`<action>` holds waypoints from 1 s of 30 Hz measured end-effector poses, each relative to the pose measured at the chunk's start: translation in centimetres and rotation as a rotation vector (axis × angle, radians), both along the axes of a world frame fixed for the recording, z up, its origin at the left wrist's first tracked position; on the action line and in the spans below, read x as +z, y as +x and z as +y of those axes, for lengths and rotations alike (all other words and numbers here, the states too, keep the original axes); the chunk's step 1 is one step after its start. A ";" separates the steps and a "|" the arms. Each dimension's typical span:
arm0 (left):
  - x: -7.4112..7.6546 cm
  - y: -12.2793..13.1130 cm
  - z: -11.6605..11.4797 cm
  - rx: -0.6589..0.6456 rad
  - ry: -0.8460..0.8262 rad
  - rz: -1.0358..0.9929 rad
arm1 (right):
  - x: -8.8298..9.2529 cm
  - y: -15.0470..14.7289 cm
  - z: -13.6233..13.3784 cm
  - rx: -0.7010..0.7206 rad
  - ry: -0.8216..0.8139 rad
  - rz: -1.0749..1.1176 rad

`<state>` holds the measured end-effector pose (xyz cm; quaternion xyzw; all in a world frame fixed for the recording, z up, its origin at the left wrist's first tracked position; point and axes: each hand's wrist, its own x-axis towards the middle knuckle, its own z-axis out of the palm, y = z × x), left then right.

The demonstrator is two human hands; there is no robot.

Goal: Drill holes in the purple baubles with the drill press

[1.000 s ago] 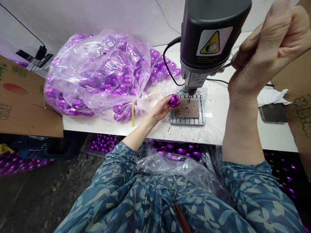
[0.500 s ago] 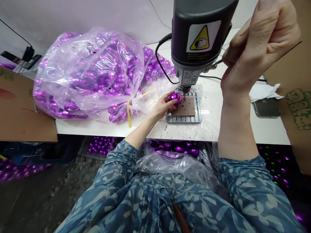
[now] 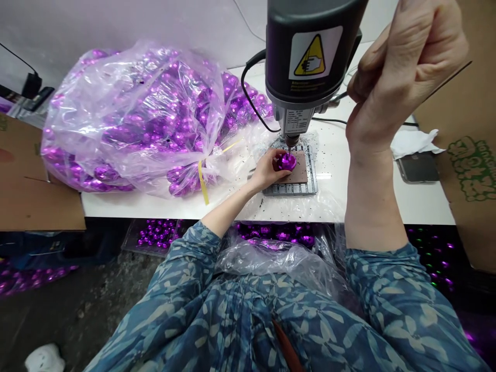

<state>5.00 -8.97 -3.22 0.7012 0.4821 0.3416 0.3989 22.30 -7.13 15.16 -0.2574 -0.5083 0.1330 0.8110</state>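
Observation:
My left hand (image 3: 268, 169) pinches a shiny purple faceted ball (image 3: 285, 161) and holds it on the brown pad (image 3: 299, 173) of a grey slotted base plate (image 3: 294, 188), right under the drill bit (image 3: 290, 144). The dark bench drill head (image 3: 310, 57) with a yellow warning label hangs above it. My right hand (image 3: 403, 72) is raised at the right of the drill, fingers closed round its thin metal lever (image 3: 343, 96).
A big clear bag (image 3: 132, 119) full of purple balls lies on the white table (image 3: 349, 206) at the left. Cardboard boxes stand at the left (image 3: 34, 196) and right (image 3: 465, 170). A phone (image 3: 416, 167) and crumpled tissue (image 3: 414, 142) lie right. More purple balls sit in a bag below the table (image 3: 279, 237).
My left hand has carried the purple ball rightward onto the brown pad, under the bit. The drill head has come lower. My right hand stays on the lever.

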 end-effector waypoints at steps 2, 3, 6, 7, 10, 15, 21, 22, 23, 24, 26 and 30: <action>-0.2 0.3 -0.2 -0.016 0.081 0.059 | -0.1 0.1 -0.1 -0.002 0.007 -0.008; -0.4 0.4 -0.3 -0.020 0.108 0.065 | -0.2 0.1 -0.1 0.004 0.012 -0.013; -0.9 0.6 -0.4 -0.030 0.114 0.004 | -0.3 0.3 0.1 0.032 0.029 -0.010; -1.1 0.7 -0.4 -0.034 0.102 -0.024 | -0.3 0.3 0.2 0.046 0.033 -0.002; -1.6 0.7 -0.3 -0.039 0.081 -0.078 | -0.3 0.2 0.2 0.067 0.063 0.033; -2.4 0.7 -0.1 -0.051 0.093 -0.102 | -1.2 -0.3 -1.2 0.034 0.116 0.044; -2.7 0.6 0.0 -0.070 0.099 -0.141 | -3.3 -0.7 -2.5 -0.065 0.142 0.061; -2.7 0.6 0.0 -0.071 0.096 -0.137 | -3.6 -0.7 -2.5 -0.078 0.135 0.079; -2.6 0.5 0.0 -0.071 0.092 -0.132 | -3.8 -0.7 -2.5 -0.087 0.129 0.096; -2.6 0.5 0.0 -0.073 0.088 -0.129 | -4.0 -0.6 -2.5 -0.092 0.123 0.111; -2.6 0.5 -0.1 -0.080 0.081 -0.129 | -4.4 -0.6 -2.4 -0.096 0.114 0.131; -2.7 0.6 0.1 -0.077 0.057 -0.132 | -5.6 -0.3 -2.1 -0.099 0.138 0.155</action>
